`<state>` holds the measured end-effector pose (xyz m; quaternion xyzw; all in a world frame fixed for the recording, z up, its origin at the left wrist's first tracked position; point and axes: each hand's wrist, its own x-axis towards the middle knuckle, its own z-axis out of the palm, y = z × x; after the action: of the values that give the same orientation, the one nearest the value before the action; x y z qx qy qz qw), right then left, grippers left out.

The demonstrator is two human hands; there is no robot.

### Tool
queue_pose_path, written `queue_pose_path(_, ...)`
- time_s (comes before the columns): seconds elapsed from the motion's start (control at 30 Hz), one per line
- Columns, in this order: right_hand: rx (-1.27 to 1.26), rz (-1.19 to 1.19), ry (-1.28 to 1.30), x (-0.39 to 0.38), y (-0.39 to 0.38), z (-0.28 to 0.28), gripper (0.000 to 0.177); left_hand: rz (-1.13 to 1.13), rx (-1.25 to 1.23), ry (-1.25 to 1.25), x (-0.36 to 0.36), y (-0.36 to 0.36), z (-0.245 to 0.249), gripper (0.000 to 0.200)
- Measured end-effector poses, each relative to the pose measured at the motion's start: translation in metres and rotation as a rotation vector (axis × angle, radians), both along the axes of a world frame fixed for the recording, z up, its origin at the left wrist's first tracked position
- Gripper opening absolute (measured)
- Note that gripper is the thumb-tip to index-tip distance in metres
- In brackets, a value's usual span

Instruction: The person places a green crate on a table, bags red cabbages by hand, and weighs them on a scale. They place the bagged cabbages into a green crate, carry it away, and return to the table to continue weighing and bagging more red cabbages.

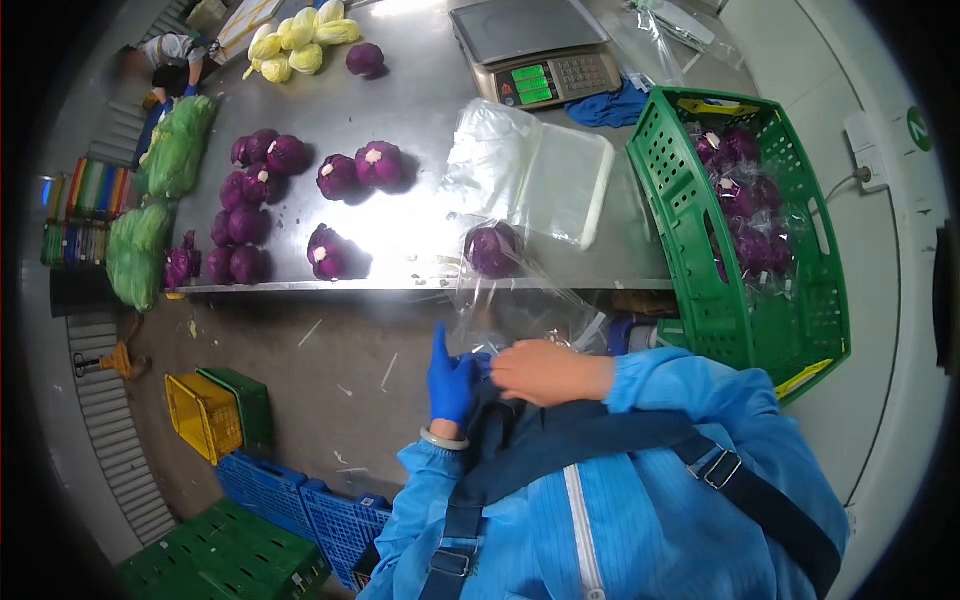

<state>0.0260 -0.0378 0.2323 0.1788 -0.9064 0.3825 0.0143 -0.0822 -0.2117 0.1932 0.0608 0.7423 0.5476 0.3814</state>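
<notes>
A red cabbage (492, 250) sits inside a clear plastic bag (530, 305) at the front edge of the steel table, and the loose film hangs over the edge towards me. My left hand (452, 385), in a blue glove, has one finger pointing up and its other fingers closed at the near end of the film. Beside it, fingertips almost touching the glove, my bare right hand (545, 372) is closed and slightly blurred. Both hands appear to pinch the bag, though the exact grip is hidden. A stack of flat clear bags (490, 150) lies beyond, beside a white tray (570, 185).
Several loose red cabbages (245, 215) stand left on the table (420, 100). A scale (535, 55) and pale yellow cabbages (300, 40) are at the back. Bagged cabbages fill part of a green crate (690, 250) at right. Another person (175, 60) works far left.
</notes>
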Motion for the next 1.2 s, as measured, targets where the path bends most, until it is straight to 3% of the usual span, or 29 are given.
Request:
queue_pose_path(0.03,-0.012,-0.068,-0.026,0.017,0.015,0.013,0.018,-0.008,-0.035,0.126,0.001,0.0,-0.001,0.074)
queue_pose_path(0.1,0.305,-0.243,-0.242,0.065,0.047,0.009,0.012,-0.31,-0.214,0.409,-0.008,-0.007,0.015,0.08)
queue_pose_path(0.13,0.472,-0.203,-0.299,0.107,0.064,-0.02,0.01,-0.457,-0.299,0.554,-0.013,-0.011,0.02,0.083)
queue_pose_path(0.17,0.729,-0.063,-0.674,0.152,0.07,-0.039,0.013,-0.569,-0.419,0.653,-0.015,-0.016,0.018,0.079)
queue_pose_path(0.2,0.867,0.054,-0.895,0.212,0.074,-0.074,0.019,-0.541,-0.289,0.592,-0.017,-0.024,0.016,0.076)
queue_pose_path(0.23,0.767,-0.135,-0.451,0.252,0.075,-0.101,0.018,-0.508,-0.16,0.534,-0.02,-0.031,0.014,0.073)
queue_pose_path(0.27,0.727,0.126,-0.812,0.226,0.077,-0.068,0.024,-0.474,-0.036,0.471,-0.025,-0.037,0.013,0.071)
queue_pose_path(0.3,0.654,0.359,-1.194,0.194,0.079,-0.028,0.03,-0.249,0.09,0.192,-0.031,-0.043,0.015,0.064)
queue_pose_path(0.37,0.697,-0.094,-0.941,0.135,0.088,-0.003,0.039,-0.229,0.008,0.591,-0.046,-0.04,0.002,0.064)
queue_pose_path(0.4,0.712,-0.367,-0.33,0.115,0.096,-0.011,0.041,-0.216,-0.031,0.794,-0.053,-0.034,-0.003,0.064)
queue_pose_path(0.43,0.546,-0.52,-0.242,0.083,0.098,-0.008,0.044,-0.393,-0.137,0.945,-0.055,-0.021,0.007,0.065)
queue_pose_path(0.5,0.515,-0.466,-0.029,0.03,0.103,-0.007,0.056,-0.629,-0.087,1.035,-0.057,0.0,0.004,0.067)
queue_pose_path(0.57,0.483,-0.163,0.055,0.005,0.114,-0.019,0.053,-0.855,-0.046,1.191,-0.064,0.019,0.002,0.066)
queue_pose_path(0.6,0.467,-0.01,0.099,-0.004,0.121,-0.029,0.052,-0.873,-0.006,1.148,-0.071,0.016,-0.01,0.06)
queue_pose_path(0.63,0.354,0.042,-0.017,-0.009,0.128,-0.042,0.035,-0.887,0.034,1.104,-0.082,0.01,-0.031,0.055)
queue_pose_path(0.67,0.081,-0.052,-0.177,-0.008,0.133,-0.059,0.029,-0.899,0.072,1.055,-0.088,0.006,-0.043,0.05)
queue_pose_path(0.7,-0.194,-0.143,-0.335,-0.007,0.138,-0.072,0.026,-0.727,0.128,0.985,-0.09,0.014,-0.03,0.025)
queue_pose_path(0.8,-0.8,-0.339,-0.666,-0.029,0.149,-0.062,0.04,-0.405,0.112,0.241,-0.108,0.02,-0.036,0.018)
queue_pose_path(0.83,-0.957,-0.408,-0.77,-0.038,0.153,-0.068,0.042,-0.289,0.146,0.136,-0.109,0.029,-0.043,0.029)
queue_pose_path(0.87,-1.112,-0.477,-0.871,-0.047,0.155,-0.072,0.043,-0.226,0.119,-0.013,-0.116,0.034,-0.053,0.027)
queue_pose_path(0.93,-1.185,-0.731,-0.933,-0.059,0.151,-0.08,0.043,-0.093,0.066,-0.311,-0.128,0.043,-0.07,0.024)
queue_pose_path(0.97,-1.188,-0.814,-0.988,-0.062,0.151,-0.089,0.043,0.078,0.021,-0.407,-0.121,0.054,-0.07,0.026)
queue_pose_path(1.03,-1.2,-1.055,-1.059,-0.065,0.149,-0.09,0.037,0.137,0.028,-0.407,-0.114,0.064,-0.075,0.027)
queue_pose_path(1.07,-0.944,-1.197,-0.799,-0.064,0.144,-0.087,0.034,0.166,0.029,-0.41,-0.114,0.062,-0.079,0.028)
queue_pose_path(1.1,-0.676,-1.301,-0.54,-0.063,0.139,-0.083,0.031,-0.015,-0.02,-0.043,-0.113,0.047,-0.12,0.032)
queue_pose_path(1.13,-0.4,-1.368,-0.281,-0.062,0.134,-0.077,0.029,-0.096,-0.047,0.084,-0.112,0.041,-0.122,0.034)
queue_pose_path(1.17,-0.105,-1.2,-0.074,-0.065,0.13,-0.044,0.027,-0.181,-0.076,0.213,-0.112,0.036,-0.123,0.036)
queue_pose_path(1.2,0.024,-0.91,-0.051,-0.076,0.123,-0.028,0.034,-0.243,-0.091,0.232,-0.113,0.034,-0.129,0.031)
